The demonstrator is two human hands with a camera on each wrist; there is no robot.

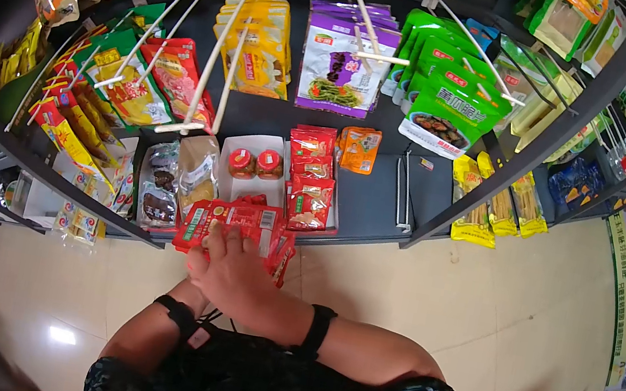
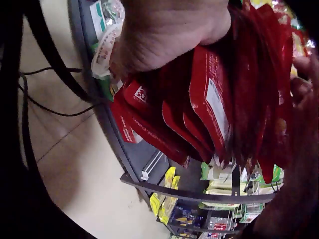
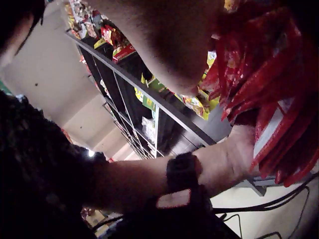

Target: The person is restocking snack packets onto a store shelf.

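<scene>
A bunch of red snack packets (image 1: 237, 224) is between my two hands in front of the shelf edge. My right hand (image 1: 240, 279) lies over the near side of the bunch, its fingers bent onto the top packet. Under it, my left hand (image 3: 240, 147) grips the bunch from below; in the head view it is mostly covered by the right hand and the packets. The left wrist view shows the packets (image 2: 214, 99) fanned in a thick stack against the left hand (image 2: 169, 35). More red packets (image 1: 312, 187) stand in a white box just beyond.
On the shelf (image 1: 365, 209) are two red-lidded jars (image 1: 256, 163) in a white tray, bagged goods (image 1: 161, 186) and an orange packet (image 1: 359, 149). Purple (image 1: 344, 67), yellow (image 1: 259, 48) and green bags (image 1: 455, 103) hang on white hooks above. A dark shelf rail (image 1: 540, 143) slopes on the right.
</scene>
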